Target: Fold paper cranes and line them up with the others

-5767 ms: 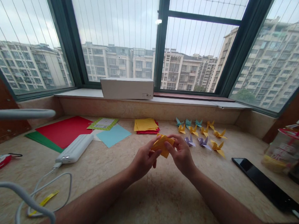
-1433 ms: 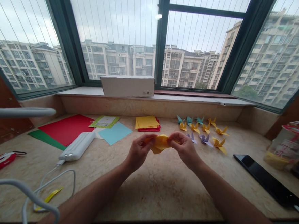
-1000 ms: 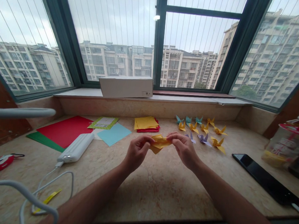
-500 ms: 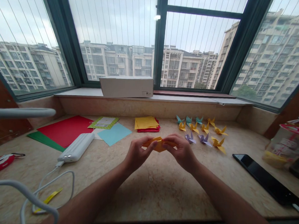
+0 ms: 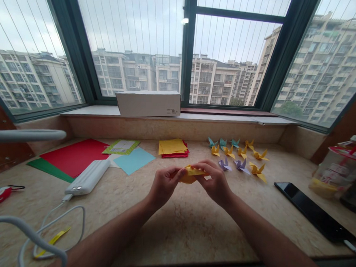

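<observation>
1. Yellow folded paper (image 5: 190,174) is pinched between both our hands, held above the counter (image 5: 190,224) near its middle. It shows as a small, compact piece, mostly hidden by fingertips.
2. Left hand (image 5: 163,185) is closed on the paper's left end, thumb and fingers narrow. Right hand (image 5: 214,183) is closed on the right end and top edge, fingers curled tight.
3. Compared with a second or so ago: the paper was then stretched out wider between the hands, with more of it showing. Now the hands sit closer together and the paper is bunched smaller. Nearly six seconds back it was a flatter, squarer piece held at about the same spot.
4. Everything else on the counter lies where it did before.
5. Surface: pale marbled stone. Finished paper cranes (image 5: 237,156) in teal, yellow and purple sit in rows just beyond the right hand. A yellow-on-red paper stack (image 5: 172,147) lies beyond the hands; a light blue sheet (image 5: 133,161) and a large red sheet (image 5: 75,157) lie to the left.
6. White power bank (image 5: 88,177) with its cable is at left; a dark phone (image 5: 312,212) lies flat at right.
7. Room: a bay window with dark green frames (image 5: 186,48), apartment blocks outside under a grey sky. A white box (image 5: 148,103) rests on the sill.
</observation>
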Motion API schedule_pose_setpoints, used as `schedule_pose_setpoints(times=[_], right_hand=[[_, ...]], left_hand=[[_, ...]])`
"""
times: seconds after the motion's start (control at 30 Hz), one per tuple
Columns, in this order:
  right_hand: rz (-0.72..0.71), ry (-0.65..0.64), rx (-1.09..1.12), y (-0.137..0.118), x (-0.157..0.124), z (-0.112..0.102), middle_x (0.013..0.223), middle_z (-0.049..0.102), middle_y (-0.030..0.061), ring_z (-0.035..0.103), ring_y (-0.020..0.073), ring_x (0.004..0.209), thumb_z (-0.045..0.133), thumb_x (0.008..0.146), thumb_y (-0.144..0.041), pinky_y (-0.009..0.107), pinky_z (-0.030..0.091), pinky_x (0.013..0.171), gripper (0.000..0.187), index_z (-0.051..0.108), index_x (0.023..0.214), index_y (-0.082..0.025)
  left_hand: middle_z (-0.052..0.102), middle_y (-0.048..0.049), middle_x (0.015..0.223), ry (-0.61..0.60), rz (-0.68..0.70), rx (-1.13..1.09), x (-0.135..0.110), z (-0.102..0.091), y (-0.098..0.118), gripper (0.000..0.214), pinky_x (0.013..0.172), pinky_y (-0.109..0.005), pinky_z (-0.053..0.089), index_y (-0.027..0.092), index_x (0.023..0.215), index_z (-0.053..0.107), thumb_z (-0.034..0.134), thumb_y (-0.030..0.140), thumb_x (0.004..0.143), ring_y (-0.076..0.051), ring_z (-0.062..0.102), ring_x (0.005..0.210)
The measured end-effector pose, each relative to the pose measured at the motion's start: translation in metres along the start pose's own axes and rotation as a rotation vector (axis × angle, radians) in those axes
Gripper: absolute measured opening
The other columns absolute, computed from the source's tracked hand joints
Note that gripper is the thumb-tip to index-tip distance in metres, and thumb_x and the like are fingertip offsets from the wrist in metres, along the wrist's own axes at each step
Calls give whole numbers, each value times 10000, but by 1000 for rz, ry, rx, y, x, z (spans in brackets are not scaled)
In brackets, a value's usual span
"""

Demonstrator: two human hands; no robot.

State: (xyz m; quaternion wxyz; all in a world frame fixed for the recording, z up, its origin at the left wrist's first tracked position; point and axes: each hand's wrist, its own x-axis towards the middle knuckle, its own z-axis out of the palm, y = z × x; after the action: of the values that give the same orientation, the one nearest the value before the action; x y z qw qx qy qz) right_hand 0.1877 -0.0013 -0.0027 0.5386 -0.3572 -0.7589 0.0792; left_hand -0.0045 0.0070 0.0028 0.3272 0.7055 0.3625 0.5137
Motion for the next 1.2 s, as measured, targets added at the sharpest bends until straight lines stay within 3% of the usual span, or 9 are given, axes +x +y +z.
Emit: schedule_pose_setpoints(times=[0.2,0.4,0.6,0.77,0.87,0.97,1.07,1.13,1.2], right_hand=[[25,115,-84,-2,-2,2,883,702,50,649,229,839,655,776,-148,377,499,787,193,730,924,-248],[290,162,252,-6,4,3,842,711,54,660,197,767,586,843,-249,325,528,694,188,715,970,-197],[484,44,535,0,8,1,845,717,59,649,157,694,557,895,-477,282,512,627,427,629,1174,-162],[543,-37,467,7,8,5,702,707,50,613,153,586,713,763,-516,279,493,551,404,725,901,-137],[491,166,354,9,8,3,766,731,65,661,192,667,697,791,-506,319,526,624,364,726,893,-158],[351,339,105,8,5,-1,896,754,80,689,239,829,648,860,-449,378,533,754,265,739,909,-206],[102,220,-32,5,0,-4,959,766,75,701,254,896,623,903,-344,425,517,836,162,749,953,-256],[-85,49,-40,2,-2,-4,1009,767,59,705,252,960,616,910,-268,437,506,884,155,743,998,-285],[-233,-108,-31,-2,-2,-2,1065,759,40,687,242,1051,605,912,-208,439,489,935,208,727,1048,-309]], left_hand=[[755,-71,789,-5,-57,-91,-1,5,0,304,614,-243,538,132,854,765,673,421,835,-180,681,683],[727,-63,707,26,-125,-221,2,5,4,341,511,-231,533,111,825,746,698,448,805,-153,649,576],[711,-56,686,36,-119,-211,3,0,0,342,458,-209,499,107,839,733,678,445,825,-132,619,532],[715,-65,706,-43,-102,-167,3,0,-7,367,459,-207,496,112,866,726,671,471,821,-145,645,560],[735,-93,823,17,-149,-152,7,-2,-10,447,453,-213,508,114,985,682,642,529,823,-161,684,589],[733,-124,834,58,-334,-194,9,-4,-10,551,455,-245,535,93,932,652,597,628,810,-166,683,526],[733,-156,799,-90,-505,-355,8,-3,-6,636,546,-288,579,77,839,662,508,694,828,-195,709,557],[739,-162,817,-168,-525,-486,6,-1,-3,653,609,-303,590,75,873,679,481,696,843,-205,724,610],[743,-145,842,-146,-488,-583,5,1,-1,603,657,-311,591,82,933,685,531,658,843,-196,723,659]])
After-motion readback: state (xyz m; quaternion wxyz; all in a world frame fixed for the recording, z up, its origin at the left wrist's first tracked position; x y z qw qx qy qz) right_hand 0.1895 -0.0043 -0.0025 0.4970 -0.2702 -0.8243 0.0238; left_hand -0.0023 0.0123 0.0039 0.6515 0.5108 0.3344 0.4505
